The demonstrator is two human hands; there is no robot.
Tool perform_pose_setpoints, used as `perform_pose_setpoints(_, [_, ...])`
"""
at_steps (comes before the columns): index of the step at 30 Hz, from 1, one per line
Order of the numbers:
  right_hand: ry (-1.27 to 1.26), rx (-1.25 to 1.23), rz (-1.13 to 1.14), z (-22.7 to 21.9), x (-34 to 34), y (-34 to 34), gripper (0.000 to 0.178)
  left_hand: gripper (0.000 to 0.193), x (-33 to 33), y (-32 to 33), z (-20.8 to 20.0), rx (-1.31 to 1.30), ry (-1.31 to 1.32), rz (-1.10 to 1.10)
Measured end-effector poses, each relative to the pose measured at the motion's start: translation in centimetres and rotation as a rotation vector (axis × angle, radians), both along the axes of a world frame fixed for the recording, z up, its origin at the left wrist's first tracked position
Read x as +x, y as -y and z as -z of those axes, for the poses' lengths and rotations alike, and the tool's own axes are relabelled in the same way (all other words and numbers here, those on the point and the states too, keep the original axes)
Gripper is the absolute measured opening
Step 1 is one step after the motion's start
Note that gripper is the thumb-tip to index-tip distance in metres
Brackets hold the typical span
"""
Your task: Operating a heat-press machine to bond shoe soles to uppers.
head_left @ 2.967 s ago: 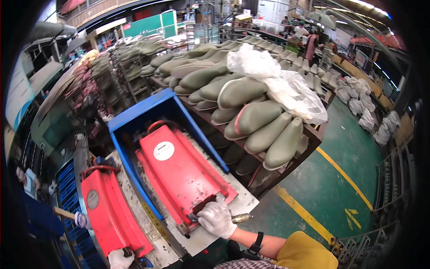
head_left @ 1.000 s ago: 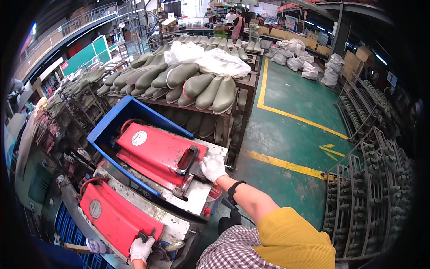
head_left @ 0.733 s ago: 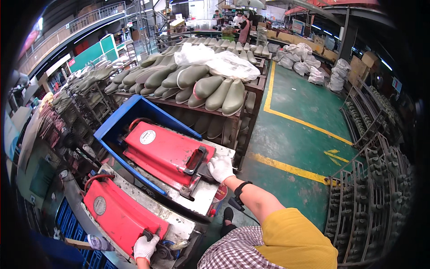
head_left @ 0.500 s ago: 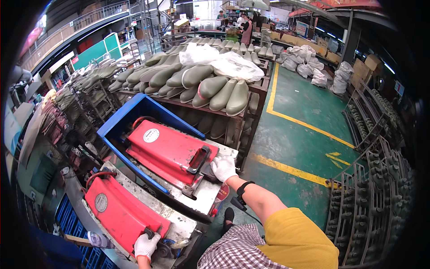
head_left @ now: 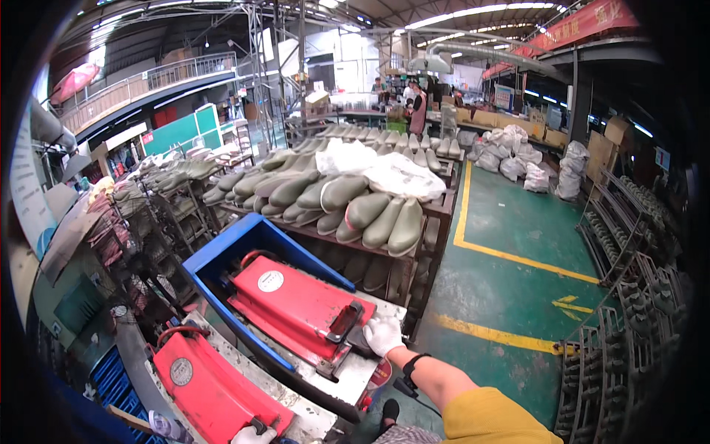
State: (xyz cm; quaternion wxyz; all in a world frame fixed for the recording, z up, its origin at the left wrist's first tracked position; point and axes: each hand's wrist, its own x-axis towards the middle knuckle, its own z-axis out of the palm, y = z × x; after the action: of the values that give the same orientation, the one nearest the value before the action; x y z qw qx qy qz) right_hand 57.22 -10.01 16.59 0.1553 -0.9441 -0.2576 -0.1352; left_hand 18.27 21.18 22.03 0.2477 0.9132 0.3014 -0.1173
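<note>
the right hand [head_left: 382, 334], white-gloved, rests with fingers curled on the near end of the upper red flat metal mould [head_left: 299, 307], by its dark latch [head_left: 345, 323]; that mould lies shut, partly in the blue bin [head_left: 222, 259]. the left hand [head_left: 250, 435] grips the lower red mould [head_left: 211, 388] at its handle. judging by this, both moulds are closed and nothing is lifted yet. the bench edge [head_left: 325, 399] is close; green floor [head_left: 518, 296] lies open rightward.

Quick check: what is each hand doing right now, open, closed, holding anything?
Left hand: white-gloved, mostly cut off at the frame edge, on the near red metal mould; grip cannot be told.
Right hand: white-gloved, closed on the far red metal mould.
</note>
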Motion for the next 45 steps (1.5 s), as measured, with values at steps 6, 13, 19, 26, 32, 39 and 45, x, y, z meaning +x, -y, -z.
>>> perform_pose_setpoints(6, [0.109, 0.136, -0.002, -0.8, 0.9, -0.9, 0.028, 0.038, 1.2, 1.9, -3.7, -0.116, -0.027, -0.269])
perform_pose_setpoints(13, [0.018, 0.041, 0.033, -1.2, 1.3, -1.0, 0.030, 0.032, 2.1, 1.7, -4.0, -0.152, -0.016, -0.259])
perform_pose_setpoints(19, [-0.003, 0.007, 0.052, -1.0, 0.8, -0.7, 0.030, 0.037, 1.6, 1.7, -3.5, -0.119, -0.039, -0.265])
perform_pose_setpoints(26, [-0.035, -0.034, 0.061, -1.4, 0.7, -0.9, 0.033, 0.037, 1.7, 2.1, -4.2, -0.140, -0.057, -0.269])
perform_pose_setpoints(32, [0.011, -0.004, 0.049, -0.8, 1.1, -0.8, 0.030, 0.038, 1.5, 1.8, -3.5, -0.175, -0.033, -0.280])
perform_pose_setpoints(39, [-0.010, -0.023, 0.051, -0.4, 1.3, -0.8, 0.031, 0.041, 1.7, 1.8, -3.8, -0.143, -0.047, -0.253])
perform_pose_setpoints(45, [0.004, -0.002, 0.047, -0.7, 1.0, -0.9, 0.031, 0.040, 1.8, 1.9, -4.1, -0.118, -0.080, -0.249])
